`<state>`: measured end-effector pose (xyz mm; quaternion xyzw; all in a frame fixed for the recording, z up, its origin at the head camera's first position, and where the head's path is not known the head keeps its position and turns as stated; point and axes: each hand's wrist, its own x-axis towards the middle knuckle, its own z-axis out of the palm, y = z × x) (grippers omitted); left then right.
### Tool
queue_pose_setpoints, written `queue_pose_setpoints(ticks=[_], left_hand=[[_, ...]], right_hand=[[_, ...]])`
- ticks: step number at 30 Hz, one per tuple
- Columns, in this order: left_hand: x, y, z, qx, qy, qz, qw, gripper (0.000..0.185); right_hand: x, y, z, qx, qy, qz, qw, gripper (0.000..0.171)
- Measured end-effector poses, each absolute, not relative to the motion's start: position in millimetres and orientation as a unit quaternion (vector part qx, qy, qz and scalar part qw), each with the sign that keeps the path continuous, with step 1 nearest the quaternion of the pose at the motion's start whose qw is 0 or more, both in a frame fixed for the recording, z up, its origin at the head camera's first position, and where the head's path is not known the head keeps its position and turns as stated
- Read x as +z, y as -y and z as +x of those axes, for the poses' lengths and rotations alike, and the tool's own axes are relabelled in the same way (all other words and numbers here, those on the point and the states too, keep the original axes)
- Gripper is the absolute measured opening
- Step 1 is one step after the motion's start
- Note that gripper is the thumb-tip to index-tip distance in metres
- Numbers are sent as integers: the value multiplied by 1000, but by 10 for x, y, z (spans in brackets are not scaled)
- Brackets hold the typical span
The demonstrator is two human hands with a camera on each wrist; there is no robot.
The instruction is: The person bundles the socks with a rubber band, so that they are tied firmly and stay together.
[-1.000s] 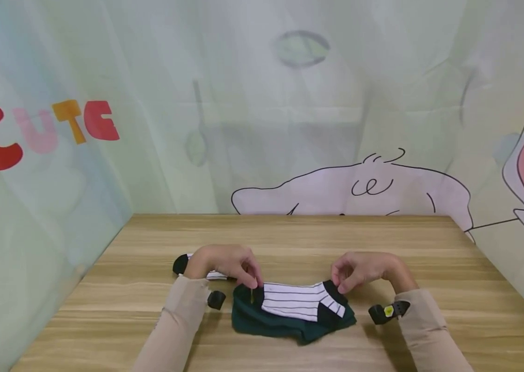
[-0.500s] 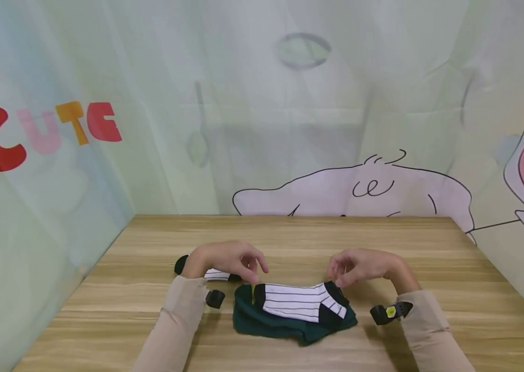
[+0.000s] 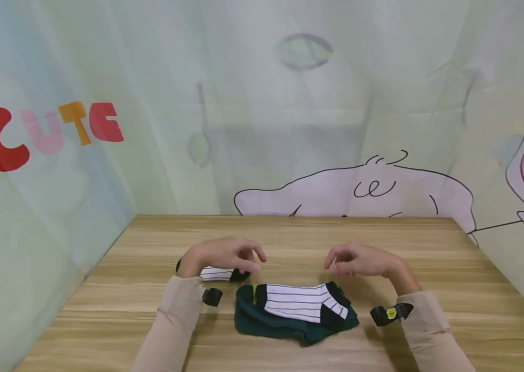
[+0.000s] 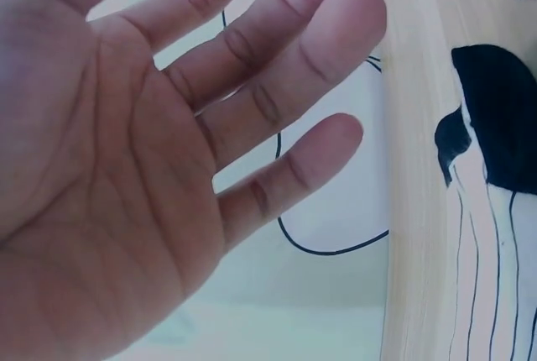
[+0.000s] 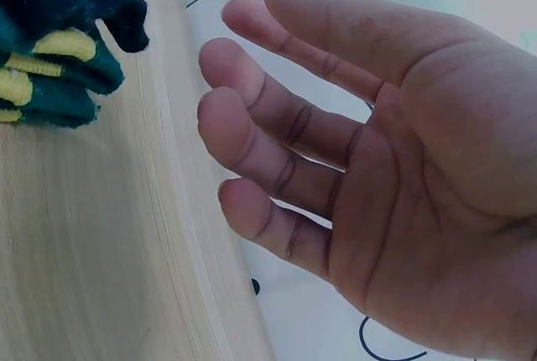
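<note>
At the centre of the frame, a free gap runs between the left hand (image 3: 222, 254) and the right hand (image 3: 364, 259) above the bench (image 3: 452, 258). Low down, the striped sock (image 3: 291, 302) lying on the green cloth (image 3: 264, 326) stands in the way at lower centre. Left of centre, the left hand and wrist block the way straight down to the second striped sock (image 3: 217, 274). The curtain (image 3: 262, 103) bounds the far edge; bench stretches free toward the lower right, beyond the right sleeve (image 3: 429, 325).
</note>
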<state>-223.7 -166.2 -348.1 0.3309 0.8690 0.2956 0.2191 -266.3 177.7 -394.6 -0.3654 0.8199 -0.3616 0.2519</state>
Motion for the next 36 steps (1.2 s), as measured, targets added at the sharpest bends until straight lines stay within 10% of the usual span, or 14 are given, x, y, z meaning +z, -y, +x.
queue_pose_setpoints(ticks=[36], left_hand=[[-3497,2040,-2317,329,-885,282,170,26]], right_hand=[[-3761,-1616,-2577,-367,-841,-360,169,28]])
